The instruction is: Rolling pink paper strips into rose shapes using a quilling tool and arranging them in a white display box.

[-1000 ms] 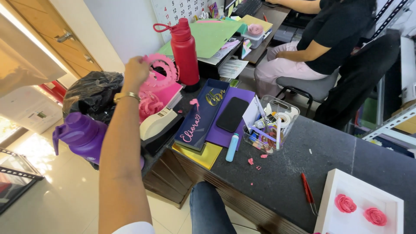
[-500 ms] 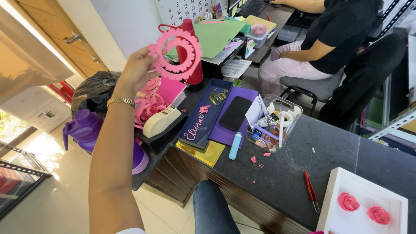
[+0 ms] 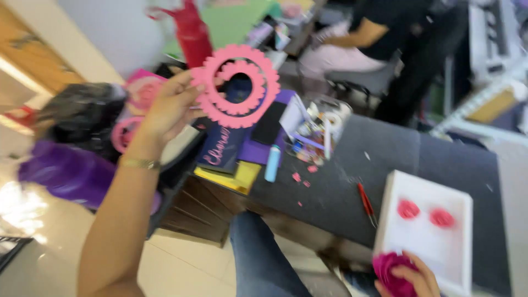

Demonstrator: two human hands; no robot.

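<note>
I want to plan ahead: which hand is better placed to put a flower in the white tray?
Right. The right hand holds a pink paper flower beside the white tray; the left hand is raised, holding the pink spiral cutout.

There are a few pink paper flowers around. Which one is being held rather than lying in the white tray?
The rolled pink flower at the bottom edge, gripped in the right hand. The other two flowers lie loose inside the white tray, untouched.

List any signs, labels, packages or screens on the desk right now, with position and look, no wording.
Dark navy sign board: left desk edge, below the left hand; rectangular, pink script lettering.
Black phone: on purple paper beside it; screen dark.
White frame box: right, above the right hand; two pink paper roses.
</note>
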